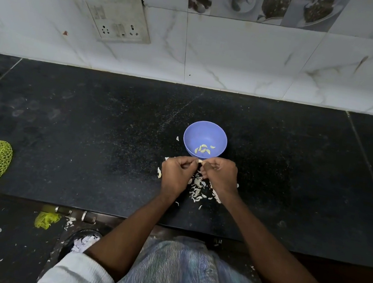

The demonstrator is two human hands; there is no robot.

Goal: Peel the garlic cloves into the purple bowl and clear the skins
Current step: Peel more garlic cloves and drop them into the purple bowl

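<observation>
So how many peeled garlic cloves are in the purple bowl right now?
About 6 peeled cloves, clustered low on the purple bowl's near side, one slightly apart to the right. They overlap, so the count may be off.

I'm seeing bare forearms, with whitish sleeves (78, 275) pushed up near the elbows, and I'm looking down at a blue-and-white striped cloth (175, 275) covering the person's front.

The purple bowl (205, 139) sits upright on the dark table (84, 138), holding a few pale peeled garlic cloves (203, 149) near its front wall. Just in front of it, a small pale clove (200, 161) shows between fingertips. White skins (198, 188) lie scattered on the table nearer the person.
</observation>
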